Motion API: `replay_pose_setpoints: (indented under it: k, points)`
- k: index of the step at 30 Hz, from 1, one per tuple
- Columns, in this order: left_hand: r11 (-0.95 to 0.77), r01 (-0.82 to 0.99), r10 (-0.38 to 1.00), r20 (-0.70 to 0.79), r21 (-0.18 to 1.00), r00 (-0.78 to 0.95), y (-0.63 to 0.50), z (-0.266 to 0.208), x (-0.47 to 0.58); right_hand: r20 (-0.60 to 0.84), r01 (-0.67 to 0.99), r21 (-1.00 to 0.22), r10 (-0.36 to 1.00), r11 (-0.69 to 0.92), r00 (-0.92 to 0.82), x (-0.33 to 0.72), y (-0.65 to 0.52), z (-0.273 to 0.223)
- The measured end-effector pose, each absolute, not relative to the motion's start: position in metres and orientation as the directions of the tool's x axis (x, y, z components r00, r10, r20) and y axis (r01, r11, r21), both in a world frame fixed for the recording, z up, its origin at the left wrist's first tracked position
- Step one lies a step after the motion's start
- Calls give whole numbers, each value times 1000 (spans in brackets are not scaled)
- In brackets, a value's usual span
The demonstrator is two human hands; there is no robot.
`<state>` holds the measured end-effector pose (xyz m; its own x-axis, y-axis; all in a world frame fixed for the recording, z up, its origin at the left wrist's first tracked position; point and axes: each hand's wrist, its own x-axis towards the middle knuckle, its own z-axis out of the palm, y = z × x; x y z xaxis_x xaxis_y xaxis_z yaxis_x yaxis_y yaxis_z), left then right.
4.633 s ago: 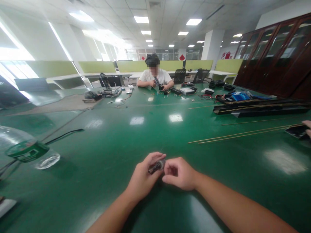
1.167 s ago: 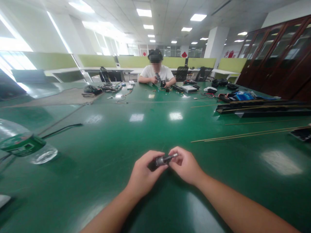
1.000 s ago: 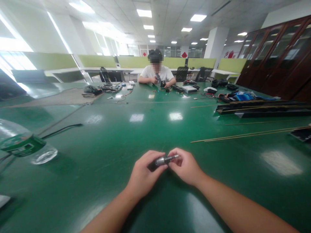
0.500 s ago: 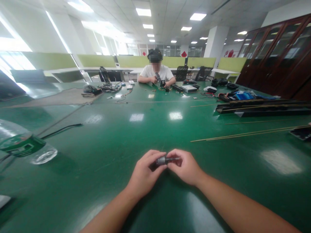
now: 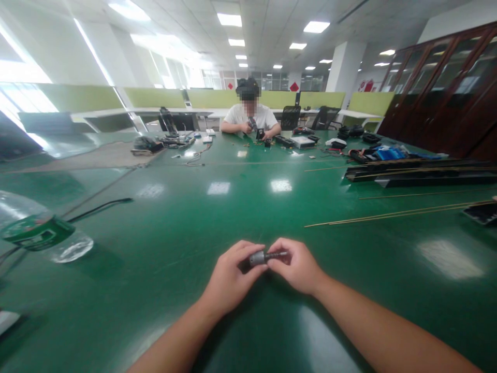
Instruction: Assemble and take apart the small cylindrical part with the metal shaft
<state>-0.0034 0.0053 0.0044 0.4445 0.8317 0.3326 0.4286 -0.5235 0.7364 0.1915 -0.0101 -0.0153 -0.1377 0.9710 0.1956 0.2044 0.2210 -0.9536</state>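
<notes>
Low over the green table, a small grey metal cylinder with a thin dark shaft (image 5: 257,258) lies sideways between my two hands. It looks like a small motor, but its exact kind is hard to make out. My left hand (image 5: 236,274) grips the thick body between thumb and fingers, covering its left end. On the other side, my right hand (image 5: 297,266) curls round the shaft, with the thumb and fingertips close to where it meets the body. The shaft's tip is partly hidden by the right fingers.
A clear plastic bottle (image 5: 39,230) lies at left beside a black cable (image 5: 101,208). Thin brass-coloured rods (image 5: 380,214) and black channels (image 5: 427,176) are at right. Across the green table (image 5: 166,217), a person (image 5: 250,116) handles small parts.
</notes>
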Motion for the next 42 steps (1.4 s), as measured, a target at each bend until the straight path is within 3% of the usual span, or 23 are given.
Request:
replay_pose_setpoints:
  k: [13,39,42]
  points:
    - [-446,404,880,310,798,360,6,3,-3,101,163,-979,989,118,-111,191,-9,-17]
    - [-371,371,918,276,851,285,10,0,-6,123,120,-984,991,128,-52,192,-6,-22]
    - [-342,394,933,259,853,249,12,1,-7,119,39,-992,993,120,-14,193,-4,-22]
